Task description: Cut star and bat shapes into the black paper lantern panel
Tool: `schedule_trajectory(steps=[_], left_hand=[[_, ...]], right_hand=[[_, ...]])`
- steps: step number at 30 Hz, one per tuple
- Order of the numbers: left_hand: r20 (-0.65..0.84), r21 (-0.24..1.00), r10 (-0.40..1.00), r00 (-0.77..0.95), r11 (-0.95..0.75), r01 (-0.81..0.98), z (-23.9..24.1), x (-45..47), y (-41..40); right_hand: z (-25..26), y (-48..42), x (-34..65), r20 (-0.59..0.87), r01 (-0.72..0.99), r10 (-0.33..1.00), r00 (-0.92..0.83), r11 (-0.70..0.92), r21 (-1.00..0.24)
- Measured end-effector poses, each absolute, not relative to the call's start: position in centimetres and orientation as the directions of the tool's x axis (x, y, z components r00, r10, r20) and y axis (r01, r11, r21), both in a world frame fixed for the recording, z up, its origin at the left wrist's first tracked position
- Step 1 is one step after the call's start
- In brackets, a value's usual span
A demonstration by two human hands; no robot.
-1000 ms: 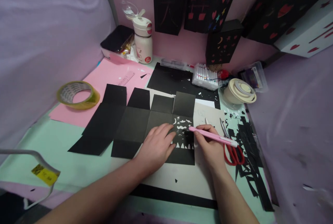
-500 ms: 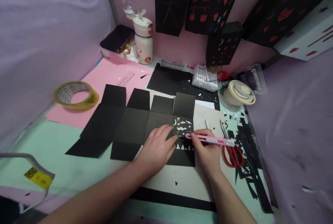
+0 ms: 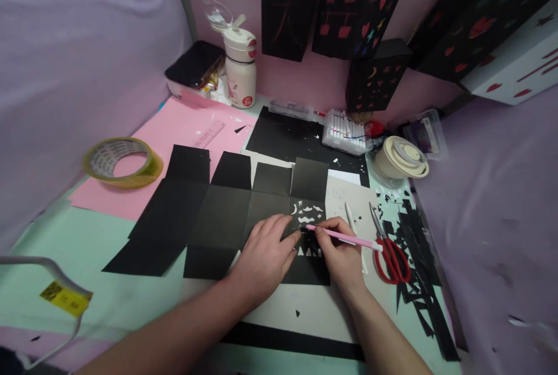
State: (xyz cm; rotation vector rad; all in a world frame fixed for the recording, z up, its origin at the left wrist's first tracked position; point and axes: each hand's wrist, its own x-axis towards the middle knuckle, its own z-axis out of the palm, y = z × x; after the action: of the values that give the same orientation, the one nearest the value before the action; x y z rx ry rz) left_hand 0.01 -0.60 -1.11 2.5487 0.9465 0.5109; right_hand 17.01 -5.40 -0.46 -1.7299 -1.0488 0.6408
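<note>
A black paper box cutout [image 3: 222,211] lies unfolded, with creased panels and flaps. My left hand [image 3: 268,250] rests flat on it, fingers extended beside a panel cut through with small stars, a moon and cloud-like shapes [image 3: 306,220]. In my right hand [image 3: 342,256] is a slim pink utility knife [image 3: 349,238], gripped like a pen. Its front end points at the panel just right of my left fingertips; the blade is too small to make out. Along the panel's lower part runs a row of pointed cutouts [image 3: 310,252], partly covered by my hands.
Red-handled scissors [image 3: 392,261], a white pen [image 3: 350,215] and black paper scraps [image 3: 421,264] lie to the right. A tape roll [image 3: 124,180] sits on pink paper [image 3: 174,125] at left. Behind stand a bottle [image 3: 240,78], a marker box [image 3: 344,134] and a round container [image 3: 399,160].
The utility knife has turned in my right hand, its rear end tipping lower and its broad side no longer facing me. My left hand stays on the paper. The view has shifted slightly.
</note>
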Motion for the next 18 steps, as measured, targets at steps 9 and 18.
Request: schedule_trajectory(steps=[9, 18], left_hand=[[0.197, 0.464, 0.679, 0.707, -0.700, 0.543, -0.9, 0.0, -0.6], [0.227, 0.481, 0.693, 0.685, -0.691, 0.539, -1.2, 0.1, -0.7]], right_hand=[[-1.6, -5.6, 16.9, 0.109, 0.417, 0.891, 0.440, -0.096, -0.904], [-1.0, -5.7, 16.7, 0.170, 0.525, 0.874, 0.455, -0.110, -0.844]])
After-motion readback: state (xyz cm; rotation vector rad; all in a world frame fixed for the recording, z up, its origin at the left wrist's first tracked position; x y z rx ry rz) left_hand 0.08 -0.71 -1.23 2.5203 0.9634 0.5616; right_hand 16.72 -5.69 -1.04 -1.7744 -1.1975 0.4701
